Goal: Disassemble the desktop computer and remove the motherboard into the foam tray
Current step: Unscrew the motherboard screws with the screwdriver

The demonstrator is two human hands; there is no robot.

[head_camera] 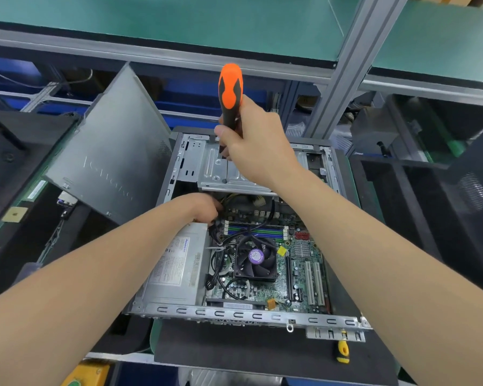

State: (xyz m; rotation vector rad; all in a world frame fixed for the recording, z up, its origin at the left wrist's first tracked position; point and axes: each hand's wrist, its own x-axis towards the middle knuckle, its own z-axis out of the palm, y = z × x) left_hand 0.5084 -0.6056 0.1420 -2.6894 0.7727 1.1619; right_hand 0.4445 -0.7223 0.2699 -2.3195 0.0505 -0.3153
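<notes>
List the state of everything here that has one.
computer case: open, lying flat.
side panel: off, leaning beside computer case.
motherboard: inside case, cables across it.
orange screwdriver: upright, gripped by right hand.
left hand: among cables, grip unclear.
yellow screwdriver: lying on mat, untouched.

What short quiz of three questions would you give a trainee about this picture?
1. True or false: the right hand holds the orange screwdriver with its handle pointing up.
2. Which colour is the round label on the fan? A purple, B red, C white.
3. Fill in: the loose side panel leans on the ____ side of the case.
Key: 1 true; 2 A; 3 left.
</notes>
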